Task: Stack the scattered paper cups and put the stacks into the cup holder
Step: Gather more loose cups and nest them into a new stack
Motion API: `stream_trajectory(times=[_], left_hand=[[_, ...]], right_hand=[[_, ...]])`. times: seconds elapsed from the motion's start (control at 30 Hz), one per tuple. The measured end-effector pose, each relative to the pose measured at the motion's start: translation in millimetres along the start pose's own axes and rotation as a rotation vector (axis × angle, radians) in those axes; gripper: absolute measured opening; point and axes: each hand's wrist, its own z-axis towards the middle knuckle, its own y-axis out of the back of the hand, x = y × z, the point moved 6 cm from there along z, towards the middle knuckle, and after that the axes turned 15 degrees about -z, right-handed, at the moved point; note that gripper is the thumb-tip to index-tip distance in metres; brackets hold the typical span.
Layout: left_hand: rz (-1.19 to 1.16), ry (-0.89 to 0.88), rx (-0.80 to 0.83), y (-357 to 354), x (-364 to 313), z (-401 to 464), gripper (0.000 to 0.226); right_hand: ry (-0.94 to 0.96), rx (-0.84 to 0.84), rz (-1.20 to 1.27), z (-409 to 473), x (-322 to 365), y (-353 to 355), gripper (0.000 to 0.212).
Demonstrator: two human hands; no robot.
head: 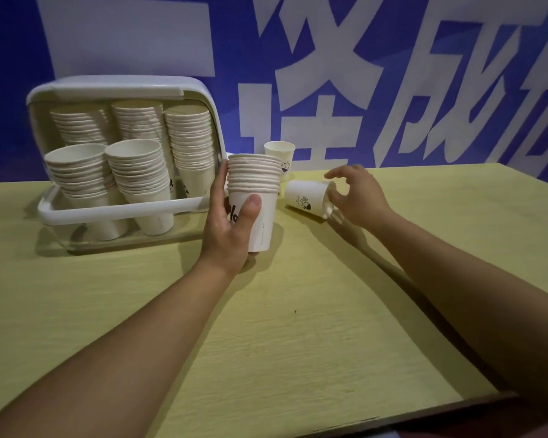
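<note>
Cups stack [253,184] sits upright in your left hand [231,226], fingers wrapped round it, mouth up to receive. At three o'clock, your right hand [356,197] spreads its fingers over the tipped cup [306,199]. Cup holder [124,213] waits at nine.

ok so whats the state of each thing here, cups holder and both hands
held stack: upright, gripped by the left hand, beside the holder
left hand: fingers and thumb curled round the stack
right hand: fingers spread at the rim of the lying cup, grip not clearly closed
lying cup: on its side on the table
single cup: upright behind the stack
cup holder: lid up, five stacks inside
</note>
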Motion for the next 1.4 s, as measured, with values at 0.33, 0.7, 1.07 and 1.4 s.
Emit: stream_trajectory(times=[0.33, 0.7, 1.07, 1.4], left_hand=[[-0.051, 0.024, -0.091, 5, 1, 2, 0.065], [-0.008, 0.026, -0.060, 3, -1, -1, 0.078], [0.200, 0.073, 0.187, -13, -6, -14, 0.075], [0.552, 0.062, 0.372, -22, -9, -19, 0.084]], right_hand=[[0.401, 0.172, -0.007, 18, 71, -22, 0.048], [0.273, 0.169, -0.048, -26, 46, -13, 0.055], [0.089, -0.355, 0.778, -56, 12, 64, 0.051], [0.289, -0.129, 0.653, -60, 32, 47, 0.046]])
